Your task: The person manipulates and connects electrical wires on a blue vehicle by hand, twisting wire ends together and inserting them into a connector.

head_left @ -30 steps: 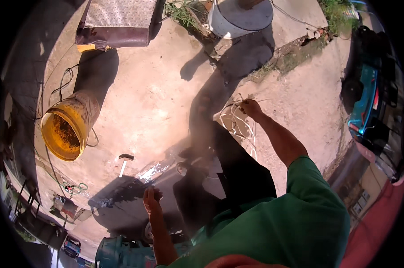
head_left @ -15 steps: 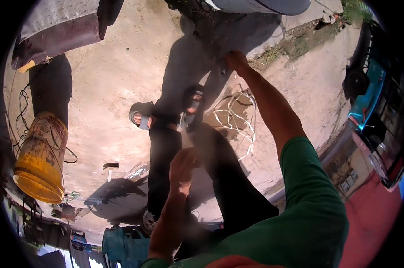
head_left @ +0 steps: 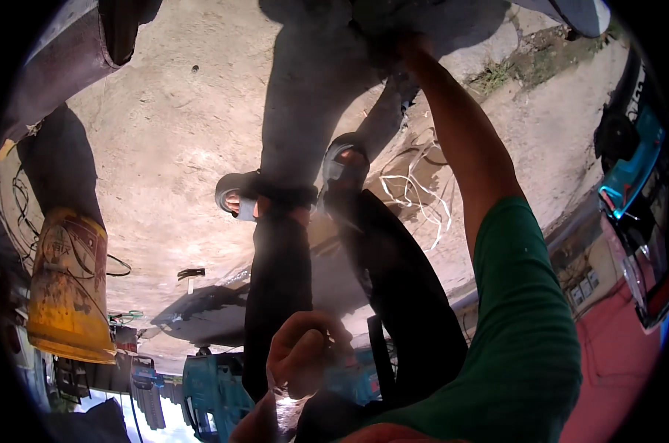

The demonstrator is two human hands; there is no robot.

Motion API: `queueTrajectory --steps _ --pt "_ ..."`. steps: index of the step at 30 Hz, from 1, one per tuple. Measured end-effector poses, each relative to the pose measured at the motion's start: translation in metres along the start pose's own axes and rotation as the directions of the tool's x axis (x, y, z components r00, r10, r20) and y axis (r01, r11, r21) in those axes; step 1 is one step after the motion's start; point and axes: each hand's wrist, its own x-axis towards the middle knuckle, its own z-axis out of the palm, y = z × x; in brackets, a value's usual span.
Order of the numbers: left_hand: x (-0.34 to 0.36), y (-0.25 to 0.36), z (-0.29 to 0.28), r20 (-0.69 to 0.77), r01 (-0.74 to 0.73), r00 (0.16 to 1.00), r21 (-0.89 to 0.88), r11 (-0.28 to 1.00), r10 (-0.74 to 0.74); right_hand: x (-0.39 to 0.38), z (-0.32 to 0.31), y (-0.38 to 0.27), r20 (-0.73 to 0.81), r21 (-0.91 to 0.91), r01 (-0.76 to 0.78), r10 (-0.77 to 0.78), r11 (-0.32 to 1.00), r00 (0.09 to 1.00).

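Note:
My left hand (head_left: pixel 308 354) is raised in front of my legs, its fingers curled closed. Whether anything lies inside them is hidden. My right arm reaches far forward, and my right hand (head_left: pixel 408 48) is in deep shadow over the ground. Its fingers look closed, but what they hold is too dark to make out. A dark, ragged shape (head_left: pixel 404 92) shows just below that hand. Between the right arm and my right foot, a loose tangle of white strapping (head_left: pixel 415 193) lies on the concrete.
My sandalled feet (head_left: pixel 238 198) stand apart on the concrete. A hammer (head_left: pixel 192 273) lies to the left, beyond it a yellow bucket (head_left: pixel 70 295). A maroon-sided padded object (head_left: pixel 61 81) is at upper left, a pale rounded object (head_left: pixel 582 15) at upper right. Teal machinery (head_left: pixel 216 391) appears low down.
My left hand has drawn back toward my body, its fingers curled. My right hand has reached farther forward into the shadow. The whole view has shifted, and the pale rounded object appears farther right.

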Motion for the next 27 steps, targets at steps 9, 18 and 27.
queueTrajectory --steps 9,18,27 --pt "-0.001 0.01 0.01 -0.095 0.101 0.991 0.099 0.99 -0.091 -0.029 -0.005 -0.004 -0.072 0.062 -0.012 0.016 0.998 0.997" --pt "0.002 0.013 -0.001 -0.038 0.059 0.998 0.122 0.991 -0.054 -0.068 -0.037 -0.032 0.052 -0.029 0.141 -0.139 0.99 0.989" --pt "0.001 0.014 0.004 -0.05 0.021 0.999 0.166 0.986 -0.013 -0.074 -0.013 -0.048 -0.067 0.09 0.179 -0.173 0.98 0.983"
